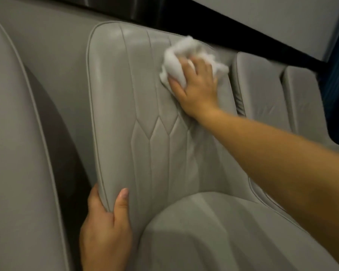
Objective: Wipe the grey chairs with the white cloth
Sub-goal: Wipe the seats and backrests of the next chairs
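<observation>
A grey leather chair fills the view: its stitched backrest (137, 106) stands in the middle and its seat cushion (213, 231) lies at the lower right. A crumpled white cloth (176, 59) sits against the upper right of the backrest. My right hand (196, 89) lies over the cloth and presses it onto the leather, fingers curled into its folds. My left hand (106, 225) grips the lower left edge of the backrest, thumb on the front and fingers wrapped behind it.
Another grey chair back (14, 153) rises close on the left, with a dark gap between the two. Two more grey cushions (262, 90) sit to the right behind my arm. A pale wall (282, 20) and a black band run across the top.
</observation>
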